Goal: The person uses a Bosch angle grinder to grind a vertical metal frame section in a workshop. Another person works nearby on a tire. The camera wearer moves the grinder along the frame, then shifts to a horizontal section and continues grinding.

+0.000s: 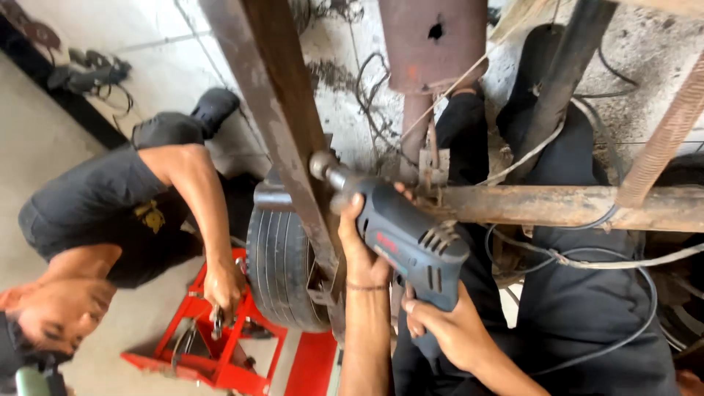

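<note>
- Overhead, a rusty steel frame beam (282, 125) runs slantwise across the view, and a rusty horizontal tube (572, 207) crosses to the right of it.
- A rusty cylinder (431, 44) with a small dark hole hangs above the tube, with loose grey cables (587, 260) looping around and below it.
- A black tyre (282, 268) stands just behind the beam, tread facing the camera.
- A co-worker in a dark shirt (110, 213) crouches at the left on the pale floor (37, 147), one hand (222, 287) down on a red jack frame (220, 345) beside the tyre.
- The person's own legs in dark trousers (579, 323) stretch out under the tube.
- A blue-grey power drill (400, 235) sits in the middle, its chuck (326, 167) pointing up-left and touching the beam.
- The left hand (361, 253) wraps the front of the drill body, its fingers clamped on the housing just behind the chuck; a thin band circles the wrist.
- The right hand (444, 326) grips the drill's handle from below, fingers closed around it.
</note>
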